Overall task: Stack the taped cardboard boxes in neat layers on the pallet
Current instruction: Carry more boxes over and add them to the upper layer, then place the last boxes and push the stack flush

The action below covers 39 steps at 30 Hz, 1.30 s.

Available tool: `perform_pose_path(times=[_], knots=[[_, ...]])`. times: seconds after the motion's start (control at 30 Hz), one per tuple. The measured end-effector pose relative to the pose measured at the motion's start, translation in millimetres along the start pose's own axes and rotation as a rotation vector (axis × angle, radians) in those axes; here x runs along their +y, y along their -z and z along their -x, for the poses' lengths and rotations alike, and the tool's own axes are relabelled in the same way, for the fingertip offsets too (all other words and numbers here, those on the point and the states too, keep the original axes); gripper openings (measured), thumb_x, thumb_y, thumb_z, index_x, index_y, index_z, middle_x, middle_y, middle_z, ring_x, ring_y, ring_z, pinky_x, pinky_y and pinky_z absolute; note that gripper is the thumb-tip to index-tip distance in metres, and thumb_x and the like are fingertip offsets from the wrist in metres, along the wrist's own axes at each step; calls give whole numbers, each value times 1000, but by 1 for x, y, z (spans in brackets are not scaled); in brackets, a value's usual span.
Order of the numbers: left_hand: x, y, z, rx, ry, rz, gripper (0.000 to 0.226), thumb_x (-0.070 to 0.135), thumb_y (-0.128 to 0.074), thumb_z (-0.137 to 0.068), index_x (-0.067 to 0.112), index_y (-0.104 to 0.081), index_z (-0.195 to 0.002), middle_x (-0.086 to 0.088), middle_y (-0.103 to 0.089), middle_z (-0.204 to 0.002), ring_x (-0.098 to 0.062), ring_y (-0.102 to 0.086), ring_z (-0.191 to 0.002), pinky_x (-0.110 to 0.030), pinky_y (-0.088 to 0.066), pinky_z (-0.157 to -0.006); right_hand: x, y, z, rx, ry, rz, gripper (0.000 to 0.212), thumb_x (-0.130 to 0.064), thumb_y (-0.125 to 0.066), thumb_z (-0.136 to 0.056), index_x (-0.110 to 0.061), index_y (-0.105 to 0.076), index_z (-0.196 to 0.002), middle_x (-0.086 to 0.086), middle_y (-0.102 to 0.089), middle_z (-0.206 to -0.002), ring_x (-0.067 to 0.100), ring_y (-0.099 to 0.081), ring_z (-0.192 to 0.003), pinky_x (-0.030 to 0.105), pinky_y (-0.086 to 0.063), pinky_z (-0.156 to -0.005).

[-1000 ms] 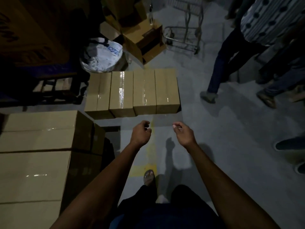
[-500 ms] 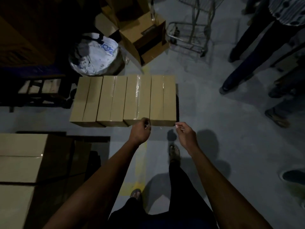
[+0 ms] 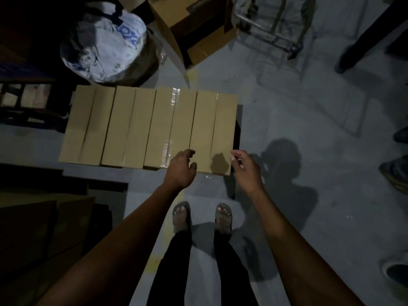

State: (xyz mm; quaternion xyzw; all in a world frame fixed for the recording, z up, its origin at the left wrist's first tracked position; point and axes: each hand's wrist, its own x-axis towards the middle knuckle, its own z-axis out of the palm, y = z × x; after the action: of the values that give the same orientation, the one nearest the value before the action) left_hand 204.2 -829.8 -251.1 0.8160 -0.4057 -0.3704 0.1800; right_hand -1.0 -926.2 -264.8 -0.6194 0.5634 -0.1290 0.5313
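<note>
Several taped cardboard boxes stand side by side in a row on the grey floor. The rightmost box (image 3: 215,131) is the one nearest my hands. My left hand (image 3: 181,168) hovers over its near left corner with fingers curled and apart, holding nothing. My right hand (image 3: 245,171) is at the near right corner, thumb and fingers spread beside the box edge. Whether either hand touches the box is unclear. At the dark lower left lies a stack of boxes (image 3: 44,228). A wooden pallet (image 3: 24,102) shows dimly at far left.
A white plastic sack (image 3: 103,45) and an open carton (image 3: 194,29) sit behind the row. A metal hand trolley (image 3: 276,25) stands at the back right. Other people's legs and shoes (image 3: 395,171) line the right edge. My sandalled feet (image 3: 203,217) stand close to the row.
I have stepped up to the row of boxes. Both hands moved forward from above the bare floor to the near corners of the rightmost box.
</note>
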Motion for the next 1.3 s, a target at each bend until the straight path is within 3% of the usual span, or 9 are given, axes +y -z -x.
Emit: perform_pose_path(times=[0.17,0.4,0.53,0.67,0.77,0.87,0.97,1.13,1.3], knots=[[-47,-53,-89,-16,0,-11,45,15,-62,-99,8,-55,-143,-17,-60,-137,-31,-60,-122,-37,-49,-100,63,-39,-76,23,1,7,24,-32,-59,-105,-29,-65,-128,-2,-65,-131,14,-62,-116,29,-50,-99],[-132,-136,-206,22,14,-19,52,26,-65,-100,13,-50,-148,-15,-53,-145,-32,-53,-130,-41,-44,-107,164,-108,-178,41,2,20,32,-33,-58,-106,-29,-60,-137,1,-56,-142,14,-55,-126,18,-42,-90],[-180,-182,-269,83,-28,-30,62,34,-65,-100,16,-40,-155,-11,-39,-157,-30,-40,-141,-44,-41,-112,221,-138,-234,88,29,63,40,-30,-57,-107,-23,-55,-145,3,-45,-151,6,-45,-127,-6,-31,-85],[-207,-216,-316,170,-69,-49,69,43,-62,-101,16,-34,-158,-11,-33,-162,-30,-30,-148,-49,-39,-118,265,-157,-277,89,87,157,54,-35,-57,-106,-24,-43,-157,6,-19,-169,10,-28,-144,17,-27,-109],[-216,-238,-335,242,-118,-179,72,52,-57,-100,17,-33,-158,-11,-30,-165,-32,-27,-148,-54,-36,-117,284,-164,-311,111,114,180,62,-46,-58,-103,-35,-35,-160,-12,-4,-172,13,-17,-153,37,-27,-121],[-217,-251,-348,318,-149,-264,80,56,-58,-97,19,-26,-160,-11,-24,-167,-36,-23,-146,-55,-31,-116,301,-167,-339,139,203,207,65,-44,-56,-105,-31,-28,-163,-10,3,-173,20,-14,-158,42,-29,-123],[-210,-250,-360,330,-116,-128,98,56,-68,-91,18,-15,-164,-15,-26,-163,-38,-23,-143,-54,-30,-115,319,-174,-343,161,265,226,67,-39,-52,-107,-30,-20,-165,-14,13,-172,18,-10,-159,45,-28,-125],[-206,-244,-366,312,-53,-11,107,55,-78,-84,20,-17,-164,-18,-33,-154,-38,-27,-142,-54,-30,-116,324,-164,-341,170,266,224,62,-33,-52,-108,-31,-25,-164,-13,8,-173,19,-11,-159,43,-26,-125],[-219,-252,-370,233,-99,56,85,55,-79,-83,32,-37,-154,-4,-32,-145,-36,-44,-133,-54,-43,-114,322,-126,-347,174,171,221,60,-34,-60,-105,-32,-36,-160,-2,-14,-172,22,-24,-154,27,-23,-112]])
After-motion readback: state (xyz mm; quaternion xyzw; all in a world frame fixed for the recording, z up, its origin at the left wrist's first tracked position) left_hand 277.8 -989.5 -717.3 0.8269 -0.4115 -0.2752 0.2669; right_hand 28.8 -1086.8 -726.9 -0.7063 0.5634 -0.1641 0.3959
